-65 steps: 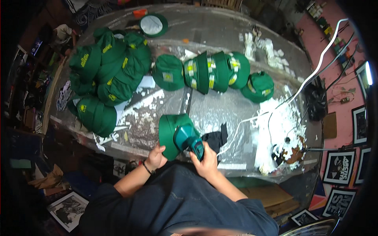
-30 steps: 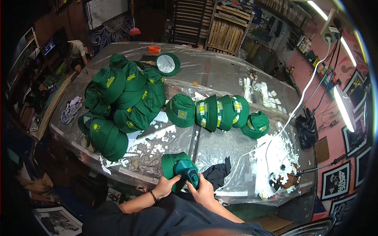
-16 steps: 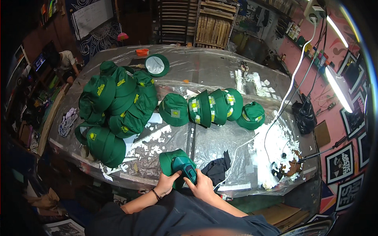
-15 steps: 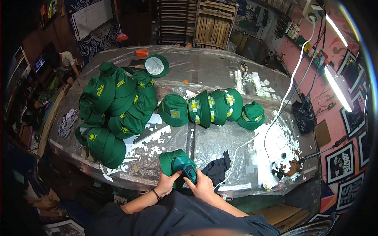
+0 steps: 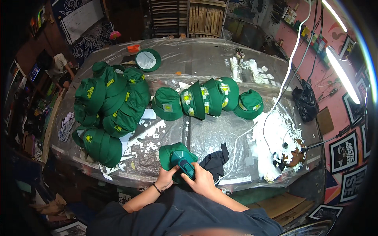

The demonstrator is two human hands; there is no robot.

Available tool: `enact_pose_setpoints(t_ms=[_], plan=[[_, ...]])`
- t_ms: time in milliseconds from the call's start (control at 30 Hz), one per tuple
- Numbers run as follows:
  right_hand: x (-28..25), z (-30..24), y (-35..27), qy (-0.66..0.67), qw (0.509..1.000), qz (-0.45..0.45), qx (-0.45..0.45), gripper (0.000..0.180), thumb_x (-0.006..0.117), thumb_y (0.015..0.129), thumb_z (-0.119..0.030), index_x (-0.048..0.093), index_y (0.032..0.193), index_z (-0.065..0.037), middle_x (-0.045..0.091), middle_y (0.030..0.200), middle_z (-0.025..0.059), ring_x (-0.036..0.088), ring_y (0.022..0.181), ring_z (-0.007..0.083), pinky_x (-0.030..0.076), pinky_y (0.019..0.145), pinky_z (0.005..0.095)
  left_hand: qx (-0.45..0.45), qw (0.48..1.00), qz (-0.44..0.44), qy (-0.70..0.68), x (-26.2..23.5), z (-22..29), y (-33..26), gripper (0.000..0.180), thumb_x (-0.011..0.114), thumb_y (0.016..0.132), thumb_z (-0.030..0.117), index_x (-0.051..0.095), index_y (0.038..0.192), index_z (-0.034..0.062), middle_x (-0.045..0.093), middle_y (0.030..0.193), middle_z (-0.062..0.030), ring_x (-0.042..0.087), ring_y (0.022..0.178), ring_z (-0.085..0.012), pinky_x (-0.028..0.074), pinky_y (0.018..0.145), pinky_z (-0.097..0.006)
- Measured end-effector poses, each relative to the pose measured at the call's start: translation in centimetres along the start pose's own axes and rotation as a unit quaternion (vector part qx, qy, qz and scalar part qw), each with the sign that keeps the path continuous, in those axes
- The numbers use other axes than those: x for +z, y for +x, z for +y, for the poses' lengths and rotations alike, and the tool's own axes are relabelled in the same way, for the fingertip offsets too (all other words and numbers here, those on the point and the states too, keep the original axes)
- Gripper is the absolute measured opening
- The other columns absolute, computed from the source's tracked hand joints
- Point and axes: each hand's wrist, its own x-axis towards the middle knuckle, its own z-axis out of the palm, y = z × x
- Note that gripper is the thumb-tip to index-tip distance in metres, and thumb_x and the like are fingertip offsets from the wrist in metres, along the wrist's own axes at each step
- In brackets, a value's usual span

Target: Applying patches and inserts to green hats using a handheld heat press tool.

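Gripping teal tool [image 5: 184, 162] with right hand [image 5: 203, 181], fingers curled. Left hand [image 5: 165, 178] clamped on green hat [image 5: 167, 152], thumb at the tool.

Teal tool [image 5: 183, 163] hides part of held hat [image 5: 167, 152]. Left hand [image 5: 165, 178]: fingers mostly hidden too. 12 o'clock: wooden rack [image 5: 206, 19], top cut off. 10 o'clock: co-worker [image 5: 60, 64], hands too small to tell. 7-8 o'clock: framed picture [image 5: 73, 229] clipped by lower edge.

Dk tee [image 5: 185, 214], short slvs [image 5: 258, 216], thin dk bracelet [image 5: 158, 189] on L wrist [image 5: 155, 192]
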Motion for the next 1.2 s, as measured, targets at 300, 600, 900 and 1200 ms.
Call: enact_pose_setpoints(t_ms=[300, 600, 900, 1200], plan=[[-2.0, 0.5, 1.2, -0.058, 0.997, -0.018, -0.050, 0.062, 0.075, 0.082, -0.046, 0.052, 0.116, 0.000, 0.066, 0.077, 0.0174, 0.068, 0.068, 0.0351, 0.053, 0.058, 0.0425, -0.023, 0.999, 0.003, -0.033, -1.0, -1.9, 0.9, 0.034, 0.058, 0.097, 0.000, 0.054, 0.130, 0.0043, 0.062, 0.125, -0.0072, 0.060, 0.114, -0.0187, 0.051, 0.097, -0.035], [-14.0, -8.0, 4.1, 0.531, 0.758, -0.157, -0.345, 0.117, 0.064, 0.070, -0.083, 0.042, 0.138, 0.010, 0.052, 0.130, 0.0264, 0.053, 0.121, 0.0348, 0.040, 0.103, 0.0466, -0.086, 0.990, -0.009, -0.107, -2.1, -2.2, 1.0, 0.036, 0.054, 0.099, 0.002, 0.050, 0.134, 0.0043, 0.058, 0.129, -0.0079, 0.058, 0.119, -0.0239, 0.049, 0.102, -0.043], [-14.7, -17.7, 0.4, 0.705, 0.613, -0.029, -0.355, 0.039, 0.065, 0.094, -0.035, 0.062, 0.114, -0.002, 0.055, 0.117, 0.0367, 0.064, 0.099, 0.0399, 0.054, 0.088, 0.0432, -0.058, 0.992, -0.013, -0.110, -2.5, -1.8, 1.2, 0.033, 0.056, 0.099, 0.003, 0.054, 0.132, 0.0045, 0.061, 0.127, -0.0069, 0.058, 0.118, -0.0223, 0.049, 0.101, -0.041], [-12.5, -14.2, 3.4, 0.656, 0.659, -0.092, -0.357, 0.071, 0.062, 0.086, -0.058, 0.049, 0.133, -0.005, 0.056, 0.115, 0.0303, 0.061, 0.101, 0.0379, 0.046, 0.094, 0.0464, -0.058, 0.993, 0.011, -0.103, -1.9, -1.4, -0.1, 0.039, 0.056, 0.099, 0.003, 0.051, 0.137, 0.0061, 0.059, 0.131, -0.0057, 0.058, 0.119, -0.0201, 0.047, 0.103, -0.038]])
